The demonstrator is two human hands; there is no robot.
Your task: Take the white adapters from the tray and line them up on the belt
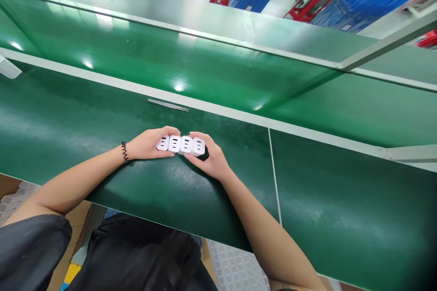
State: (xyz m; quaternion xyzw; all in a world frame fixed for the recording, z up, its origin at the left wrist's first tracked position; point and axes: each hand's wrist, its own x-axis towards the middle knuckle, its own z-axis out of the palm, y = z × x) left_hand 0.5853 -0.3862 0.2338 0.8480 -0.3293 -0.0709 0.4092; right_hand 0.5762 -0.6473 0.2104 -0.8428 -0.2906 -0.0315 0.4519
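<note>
Several white USB charger blocks (175, 143) stand side by side in a short row, their faces with dark port slots turned up toward me. My left hand (152, 143) is closed around the left end of the row, thumb and fingers along its long sides. From the right, my right hand (213, 159) grips the other end, around the rightmost charger (198, 146). Both hands are low over the green tabletop (143, 186); whether the chargers rest on it I cannot tell. A pair of tweezers (168, 104) lies just beyond the hands.
A white rail (218, 107) runs along the table's back, with a green panel behind it. A pale seam (274, 175) crosses the tabletop at right. Some white object (9, 68) sits at far left. Trays of clear plastic pockets (235, 266) are below the front edge.
</note>
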